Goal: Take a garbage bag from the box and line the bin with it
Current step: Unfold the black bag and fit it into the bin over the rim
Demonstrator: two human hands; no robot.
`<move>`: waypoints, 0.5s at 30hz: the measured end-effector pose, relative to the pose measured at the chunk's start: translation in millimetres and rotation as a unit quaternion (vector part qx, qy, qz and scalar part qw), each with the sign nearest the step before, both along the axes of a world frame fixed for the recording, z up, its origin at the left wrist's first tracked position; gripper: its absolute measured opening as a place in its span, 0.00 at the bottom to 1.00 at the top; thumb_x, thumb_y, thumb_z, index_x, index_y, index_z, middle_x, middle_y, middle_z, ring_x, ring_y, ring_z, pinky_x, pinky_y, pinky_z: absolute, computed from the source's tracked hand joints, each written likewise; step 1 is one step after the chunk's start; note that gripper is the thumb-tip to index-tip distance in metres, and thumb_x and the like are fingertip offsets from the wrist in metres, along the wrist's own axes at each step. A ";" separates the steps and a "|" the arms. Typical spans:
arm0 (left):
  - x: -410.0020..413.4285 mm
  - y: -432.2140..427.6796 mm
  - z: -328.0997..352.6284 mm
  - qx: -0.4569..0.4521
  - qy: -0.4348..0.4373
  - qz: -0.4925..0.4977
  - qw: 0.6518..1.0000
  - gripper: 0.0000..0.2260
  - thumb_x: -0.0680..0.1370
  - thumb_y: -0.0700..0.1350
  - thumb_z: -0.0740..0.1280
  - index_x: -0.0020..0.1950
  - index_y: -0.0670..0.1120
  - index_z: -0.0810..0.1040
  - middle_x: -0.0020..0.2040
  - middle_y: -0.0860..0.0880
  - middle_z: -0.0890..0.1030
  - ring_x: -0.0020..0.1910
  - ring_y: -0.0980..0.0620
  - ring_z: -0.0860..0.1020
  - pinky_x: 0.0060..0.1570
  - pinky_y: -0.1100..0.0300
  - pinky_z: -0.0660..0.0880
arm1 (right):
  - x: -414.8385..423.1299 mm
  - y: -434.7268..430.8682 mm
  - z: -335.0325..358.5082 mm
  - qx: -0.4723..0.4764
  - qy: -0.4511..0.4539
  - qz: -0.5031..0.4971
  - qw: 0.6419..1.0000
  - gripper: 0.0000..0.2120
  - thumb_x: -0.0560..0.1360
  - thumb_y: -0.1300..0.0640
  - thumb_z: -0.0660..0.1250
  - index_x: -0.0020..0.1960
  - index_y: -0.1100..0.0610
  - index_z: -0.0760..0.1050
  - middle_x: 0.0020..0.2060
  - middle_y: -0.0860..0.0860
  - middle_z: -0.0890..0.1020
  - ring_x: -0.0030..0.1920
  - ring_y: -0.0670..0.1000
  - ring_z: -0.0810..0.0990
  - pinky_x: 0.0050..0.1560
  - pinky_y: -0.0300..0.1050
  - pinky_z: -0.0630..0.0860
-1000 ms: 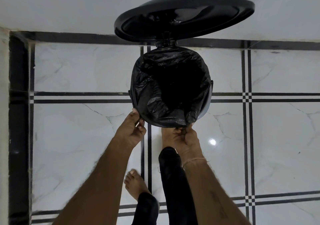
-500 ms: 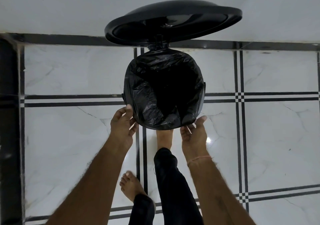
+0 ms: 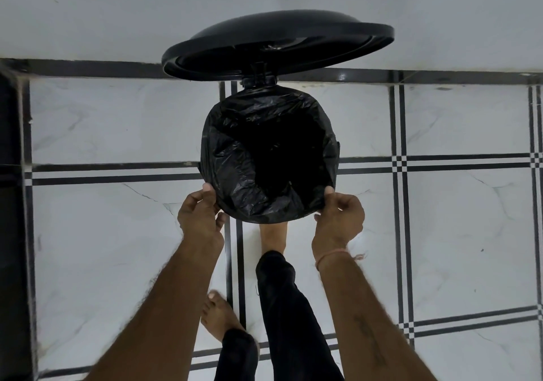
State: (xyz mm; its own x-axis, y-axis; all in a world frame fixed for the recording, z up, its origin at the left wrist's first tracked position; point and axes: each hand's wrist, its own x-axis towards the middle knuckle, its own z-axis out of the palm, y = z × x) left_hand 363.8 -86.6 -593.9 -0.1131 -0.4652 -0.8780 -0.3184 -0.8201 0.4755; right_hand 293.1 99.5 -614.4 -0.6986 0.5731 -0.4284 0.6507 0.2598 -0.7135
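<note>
Hands first: your left hand (image 3: 199, 219) pinches the garbage bag (image 3: 235, 175) at the near-left edge of the rim, thumb on top, and your right hand (image 3: 338, 219) is closed on the bag's edge at the near-right. That black bag already sits inside the bin (image 3: 338, 148), folded out over the whole rim. Its lid (image 3: 276, 45) stands raised at the far side. Your right foot (image 3: 273, 235) reaches under the bin's near edge; your left foot (image 3: 219, 316) rests on the tiled floor (image 3: 102, 248).
</note>
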 end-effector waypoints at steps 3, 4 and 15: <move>0.4 -1.3 -3.0 0.026 0.007 0.010 1.000 0.07 0.82 0.47 0.70 0.45 0.49 0.77 0.46 0.51 0.84 0.43 0.54 0.81 0.42 0.61 0.77 | -5.7 12.1 -4.5 -0.065 -0.045 -0.021 0.997 0.13 0.79 0.49 0.72 0.40 0.56 0.77 0.35 0.50 0.81 0.35 0.50 0.80 0.39 0.45 0.78; 1.2 -2.0 -5.5 0.038 0.007 0.015 0.999 0.06 0.82 0.49 0.70 0.47 0.49 0.78 0.47 0.51 0.84 0.45 0.54 0.82 0.43 0.60 0.77 | -8.9 15.8 -4.9 -0.114 -0.064 -0.041 0.991 0.14 0.81 0.50 0.71 0.39 0.55 0.77 0.33 0.49 0.78 0.31 0.47 0.73 0.33 0.40 0.72; 2.9 -8.4 -19.3 0.088 0.089 0.003 0.992 0.17 0.78 0.58 0.69 0.59 0.48 0.82 0.56 0.49 0.86 0.58 0.49 0.83 0.55 0.53 0.82 | -33.1 17.4 -15.8 -0.370 -0.143 -0.133 0.908 0.08 0.84 0.58 0.67 0.49 0.61 0.81 0.36 0.52 0.87 0.34 0.48 0.86 0.37 0.39 0.84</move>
State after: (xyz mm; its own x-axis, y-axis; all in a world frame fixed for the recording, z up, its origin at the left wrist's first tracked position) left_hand 366.7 -95.0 -613.3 -0.2718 -0.3070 -0.9120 -0.2376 -0.8970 0.3728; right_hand 260.1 116.9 -630.2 -0.3771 0.1867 -0.9072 0.8060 -0.4163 -0.4207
